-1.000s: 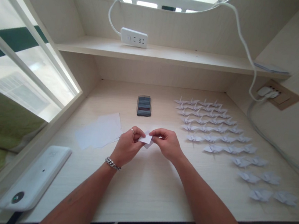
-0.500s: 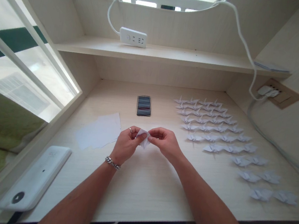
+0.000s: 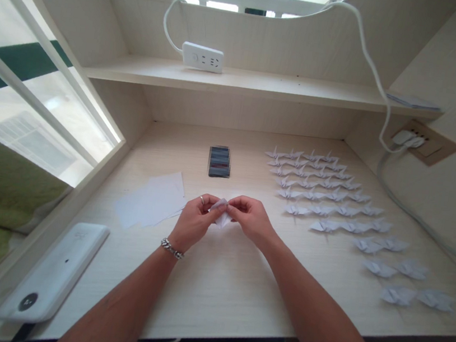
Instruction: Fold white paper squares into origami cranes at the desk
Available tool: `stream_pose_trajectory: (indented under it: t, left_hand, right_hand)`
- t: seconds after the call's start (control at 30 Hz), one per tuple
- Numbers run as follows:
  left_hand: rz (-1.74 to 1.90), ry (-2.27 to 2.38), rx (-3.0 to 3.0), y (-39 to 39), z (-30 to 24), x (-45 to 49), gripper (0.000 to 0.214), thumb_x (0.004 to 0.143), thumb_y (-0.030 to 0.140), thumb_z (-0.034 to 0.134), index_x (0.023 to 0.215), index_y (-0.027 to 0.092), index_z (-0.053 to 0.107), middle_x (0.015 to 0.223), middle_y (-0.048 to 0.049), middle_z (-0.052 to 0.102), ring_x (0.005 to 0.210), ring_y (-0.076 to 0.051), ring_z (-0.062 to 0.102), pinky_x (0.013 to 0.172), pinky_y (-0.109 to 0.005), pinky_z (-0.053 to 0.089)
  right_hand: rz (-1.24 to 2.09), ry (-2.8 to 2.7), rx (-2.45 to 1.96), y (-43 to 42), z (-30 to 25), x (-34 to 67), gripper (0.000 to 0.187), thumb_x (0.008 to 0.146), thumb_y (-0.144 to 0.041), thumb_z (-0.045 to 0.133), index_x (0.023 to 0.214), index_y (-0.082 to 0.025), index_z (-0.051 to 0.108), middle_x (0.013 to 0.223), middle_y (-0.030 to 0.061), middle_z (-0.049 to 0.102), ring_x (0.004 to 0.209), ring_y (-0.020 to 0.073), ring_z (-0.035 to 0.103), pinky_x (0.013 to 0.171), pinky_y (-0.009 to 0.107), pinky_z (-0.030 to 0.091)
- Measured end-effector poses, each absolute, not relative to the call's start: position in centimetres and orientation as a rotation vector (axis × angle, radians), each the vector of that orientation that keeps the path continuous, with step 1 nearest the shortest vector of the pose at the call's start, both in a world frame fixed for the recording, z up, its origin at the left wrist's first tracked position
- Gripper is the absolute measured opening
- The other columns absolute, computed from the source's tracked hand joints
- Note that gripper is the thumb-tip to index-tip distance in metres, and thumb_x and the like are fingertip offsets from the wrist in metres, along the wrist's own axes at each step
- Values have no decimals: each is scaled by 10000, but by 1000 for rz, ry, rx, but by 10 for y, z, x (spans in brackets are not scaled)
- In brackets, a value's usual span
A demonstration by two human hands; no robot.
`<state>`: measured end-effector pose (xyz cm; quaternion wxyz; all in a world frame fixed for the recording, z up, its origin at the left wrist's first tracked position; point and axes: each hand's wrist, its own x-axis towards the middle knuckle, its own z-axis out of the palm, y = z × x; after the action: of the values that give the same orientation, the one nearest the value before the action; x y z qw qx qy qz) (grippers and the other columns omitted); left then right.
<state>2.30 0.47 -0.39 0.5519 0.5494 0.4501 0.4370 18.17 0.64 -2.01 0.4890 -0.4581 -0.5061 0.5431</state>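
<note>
Both my hands meet over the middle of the pale desk [image 3: 212, 282], pinching one small folded piece of white paper [image 3: 221, 217]. My left hand [image 3: 194, 222], with a ring and a chain bracelet at the wrist, grips its left side. My right hand [image 3: 251, 218] grips its right side with fingertips closed. The paper is partly hidden by my fingers. A few loose white sheets [image 3: 151, 203] lie just left of my left hand.
Rows of several finished paper cranes [image 3: 326, 199] cover the right half of the desk. A dark phone [image 3: 219, 162] lies behind my hands. A white device [image 3: 57, 270] sits at the front left. A power strip [image 3: 202, 57] rests on the shelf; cables run to a wall socket [image 3: 416, 142].
The paper has been folded smaller between my fingers, and my two hands have drawn closer together. Nothing else on the desk moved.
</note>
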Motion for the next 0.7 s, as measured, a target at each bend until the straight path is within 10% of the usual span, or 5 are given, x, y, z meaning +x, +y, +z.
stream_pose_trajectory:
  t: [0.7]
  left_hand:
    - [1058,922,1019,5,-5,22,227,705,249,737,881,110,703,782,-62,707,717,-154,652,671,-273,540]
  right_hand:
    - [1417,-1057,-1020,5,-19,179,314,672,-417,737,813,-137,717,722,40,688,640,155,607,631,305,507]
